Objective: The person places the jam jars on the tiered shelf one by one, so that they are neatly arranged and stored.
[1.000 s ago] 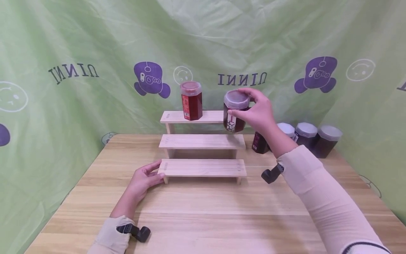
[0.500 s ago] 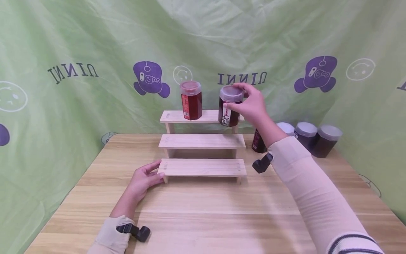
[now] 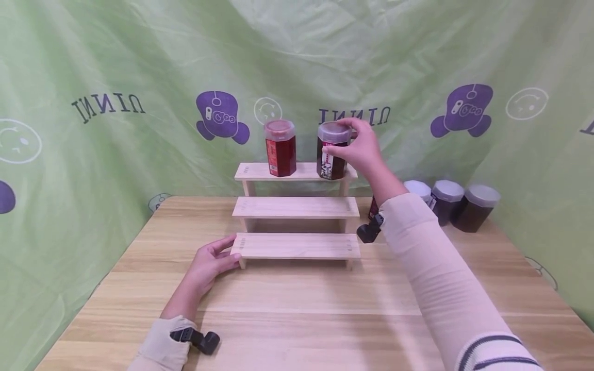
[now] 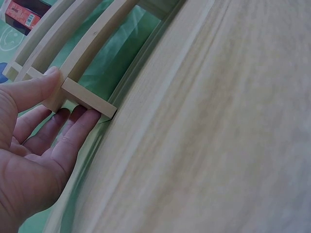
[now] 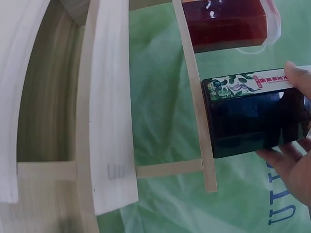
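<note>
A three-tier wooden display stand [image 3: 297, 207] stands on the table. My left hand [image 3: 207, 264] grips the left end of its lowest tier, thumb at the upper edge and fingers against the leg [image 4: 90, 98]. On the top tier, towards the left, is a red hexagonal jar [image 3: 281, 152] with a clear lid. To its right my right hand [image 3: 364, 147] holds a dark jar [image 3: 330, 161] near the lid, thumb in front over the white label. In the right wrist view, the base of this dark jar [image 5: 252, 116] is right at the top tier's board [image 5: 194, 92].
Several more dark jars with pale lids [image 3: 474, 206] stand on the wooden table [image 3: 297, 319] at the back right, partly behind the right forearm. A green printed cloth [image 3: 297, 51] hangs close behind the stand and along both sides.
My right hand has carried the dark jar left and away from me, from in front of the stand's right end to the top tier. The left hand and the red jar stay put.
</note>
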The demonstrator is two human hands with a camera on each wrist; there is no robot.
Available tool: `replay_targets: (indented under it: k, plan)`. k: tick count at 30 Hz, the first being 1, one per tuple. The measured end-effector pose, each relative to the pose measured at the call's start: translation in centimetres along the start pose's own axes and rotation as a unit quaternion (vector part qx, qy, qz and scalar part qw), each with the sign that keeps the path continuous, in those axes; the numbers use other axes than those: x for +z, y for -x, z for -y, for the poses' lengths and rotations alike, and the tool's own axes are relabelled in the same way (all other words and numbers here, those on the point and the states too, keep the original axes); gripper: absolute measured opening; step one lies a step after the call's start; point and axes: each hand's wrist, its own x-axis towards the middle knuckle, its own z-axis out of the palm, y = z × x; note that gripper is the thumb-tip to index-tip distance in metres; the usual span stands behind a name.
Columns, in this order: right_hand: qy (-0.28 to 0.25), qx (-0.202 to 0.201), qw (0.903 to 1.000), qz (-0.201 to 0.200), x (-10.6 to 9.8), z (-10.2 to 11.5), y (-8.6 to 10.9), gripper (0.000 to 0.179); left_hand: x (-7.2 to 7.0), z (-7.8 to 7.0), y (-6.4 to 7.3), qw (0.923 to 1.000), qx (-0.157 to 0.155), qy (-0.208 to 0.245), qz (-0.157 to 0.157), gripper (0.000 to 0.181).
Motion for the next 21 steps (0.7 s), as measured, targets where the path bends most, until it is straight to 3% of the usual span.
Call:
replay_targets:
  k: [12,21]
  plan:
    - [-0.016,0.024,0.9996,0.001,0.7,-0.2,-0.5,0.076,-0.1,0.1,-0.1,1.0000,-0.004,-0.003,-0.003,0.068]
    - [-0.062,0.001,0.9980,-0.012,0.9,-1.3,0.3,0.083,0.1,0.0,0.0,1.0000,-0.003,-0.001,-0.003,0.067]
